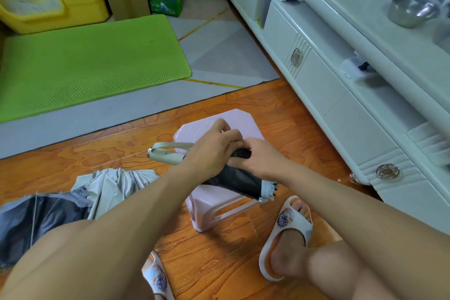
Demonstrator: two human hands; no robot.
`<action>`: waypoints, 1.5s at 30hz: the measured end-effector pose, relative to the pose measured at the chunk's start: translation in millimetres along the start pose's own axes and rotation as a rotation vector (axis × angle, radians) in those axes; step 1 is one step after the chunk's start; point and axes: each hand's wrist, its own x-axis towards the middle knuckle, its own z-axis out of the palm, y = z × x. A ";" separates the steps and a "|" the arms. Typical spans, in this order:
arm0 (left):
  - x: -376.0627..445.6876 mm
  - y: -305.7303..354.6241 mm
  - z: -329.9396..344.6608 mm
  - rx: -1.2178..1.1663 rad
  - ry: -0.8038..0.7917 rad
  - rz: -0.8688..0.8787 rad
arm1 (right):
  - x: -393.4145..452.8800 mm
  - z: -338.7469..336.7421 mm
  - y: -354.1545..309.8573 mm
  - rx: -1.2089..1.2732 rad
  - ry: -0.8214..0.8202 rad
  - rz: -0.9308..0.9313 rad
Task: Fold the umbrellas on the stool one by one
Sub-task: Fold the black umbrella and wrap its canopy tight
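Umbrella lies across stool, handle left; my left hand and right hand both grip its middle.

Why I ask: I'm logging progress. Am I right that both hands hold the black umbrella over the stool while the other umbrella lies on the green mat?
Not quite. In the head view the other umbrella lies on the wooden floor, not the green mat. Both hands, left hand and right hand, do hold the black umbrella over the stool.
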 end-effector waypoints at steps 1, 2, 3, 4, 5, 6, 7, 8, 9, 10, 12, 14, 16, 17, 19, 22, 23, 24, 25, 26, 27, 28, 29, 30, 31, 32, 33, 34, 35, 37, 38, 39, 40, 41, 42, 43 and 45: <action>2.1 0.4 -2.9 -0.028 0.027 -0.045 | 4.1 2.4 -3.5 0.007 0.025 0.010; 2.4 1.5 -7.8 -0.097 0.037 -0.112 | 5.8 2.9 -5.5 -0.018 0.058 0.022; 1.4 0.2 -14.9 -0.179 0.012 -0.191 | 6.1 3.2 -5.8 -0.045 0.089 0.033; -1.3 -6.1 -23.6 -0.244 -0.053 -0.264 | 5.2 2.7 -5.8 -0.061 0.113 0.030; -6.1 -15.7 -33.6 -0.270 -0.149 -0.320 | 4.1 2.0 -5.5 -0.067 0.130 0.016; -14.2 -26.7 -44.1 -0.240 -0.260 -0.344 | 2.9 1.6 -5.2 -0.070 0.142 -0.004; -24.1 -36.9 -52.1 -0.183 -0.367 -0.340 | 2.3 1.7 -4.7 -0.075 0.148 -0.016; -34.5 -45.1 -57.2 -0.114 -0.446 -0.303 | 1.8 1.4 -4.1 -0.074 0.145 -0.020; -43.2 -51.7 -58.8 -0.046 -0.477 -0.253 | 2.4 1.2 -2.7 -0.061 0.137 -0.022; -49.9 -55.7 -56.9 0.008 -0.458 -0.202 | 3.0 0.6 -1.7 -0.063 0.130 -0.030; -57.4 -61.8 -45.5 0.039 -0.334 -0.142 | 6.6 -0.1 -0.7 -0.120 0.149 -0.060; -60.2 -65.7 -34.5 0.004 -0.220 -0.163 | 6.1 -1.3 -3.7 -0.153 0.276 -0.139; -59.8 -66.9 -28.4 -0.010 -0.148 -0.212 | -3.4 -1.3 -10.2 -0.153 0.416 -0.304; -59.0 -66.8 -26.0 -0.013 -0.125 -0.235 | -12.0 -0.4 -13.6 -0.135 0.426 -0.392; -56.3 -61.4 -24.2 -0.030 -0.101 -0.285 | -36.1 1.5 -19.2 -0.056 0.268 -0.501; -51.0 -59.1 -22.1 -0.039 -0.081 -0.343 | -67.1 3.1 -21.4 -0.127 -0.130 -0.466; -49.8 -58.9 -21.5 -0.032 -0.076 -0.348 | -72.1 2.2 -19.1 -0.202 -0.248 -0.415; -49.0 -58.6 -20.8 -0.025 -0.072 -0.352 | -72.4 0.9 -14.0 -0.263 -0.280 -0.387; -48.6 -58.0 -20.3 -0.019 -0.067 -0.355 | -68.8 -0.4 -8.5 -0.286 -0.197 -0.388; -48.2 -56.9 -19.9 -0.018 -0.064 -0.357 | -62.4 -2.3 -2.3 -0.290 -0.040 -0.381; -48.5 -56.6 -19.0 -0.023 -0.058 -0.355 | -55.0 -4.5 4.0 -0.288 0.139 -0.339; -49.1 -55.9 -18.3 -0.023 -0.049 -0.344 | -47.5 -7.5 8.4 -0.291 0.276 -0.260; -50.2 -54.4 -18.1 -0.017 -0.038 -0.326 | -40.1 -9.8 12.0 -0.295 0.338 -0.165; -51.3 -53.8 -17.8 -0.010 -0.026 -0.303 | -33.2 -10.2 15.8 -0.306 0.334 -0.096; -52.2 -53.2 -17.9 -0.011 -0.018 -0.271 | -27.7 -9.3 19.6 -0.325 0.302 -0.058; -52.8 -52.9 -17.6 -0.023 -0.023 -0.241 | -24.1 -7.9 22.4 -0.335 0.288 -0.055; -53.2 -51.9 -17.1 -0.039 -0.037 -0.218 | -22.0 -6.8 23.9 -0.334 0.290 -0.069; -53.7 -49.5 -16.6 -0.058 -0.055 -0.210 | -21.6 -5.5 25.4 -0.330 0.301 -0.089; -53.6 -46.7 -15.8 -0.080 -0.059 -0.215 | -21.7 -3.7 26.9 -0.329 0.317 -0.113; -51.7 -41.0 -15.2 -0.138 -0.030 -0.250 | -23.5 0.7 29.8 -0.333 0.355 -0.158; -50.2 -38.2 -15.7 -0.164 -0.009 -0.271 | -24.9 3.2 31.9 -0.333 0.369 -0.184; -48.4 -36.4 -16.3 -0.187 0.011 -0.286 | -26.9 5.5 34.8 -0.327 0.374 -0.205; -47.0 -34.7 -17.6 -0.201 0.031 -0.289 | -28.9 7.2 37.1 -0.319 0.374 -0.223; -46.2 -33.6 -19.3 -0.213 0.043 -0.286 | -30.4 8.6 39.4 -0.309 0.370 -0.242; -46.6 -32.0 -21.2 -0.234 0.043 -0.283 | -31.2 9.6 41.2 -0.300 0.373 -0.259; -47.4 -30.0 -23.1 -0.259 0.033 -0.278 | -31.4 9.7 43.1 -0.284 0.383 -0.270; -51.7 -27.3 -24.4 -0.276 -0.007 -0.233 | -32.2 9.0 45.1 -0.240 0.405 -0.248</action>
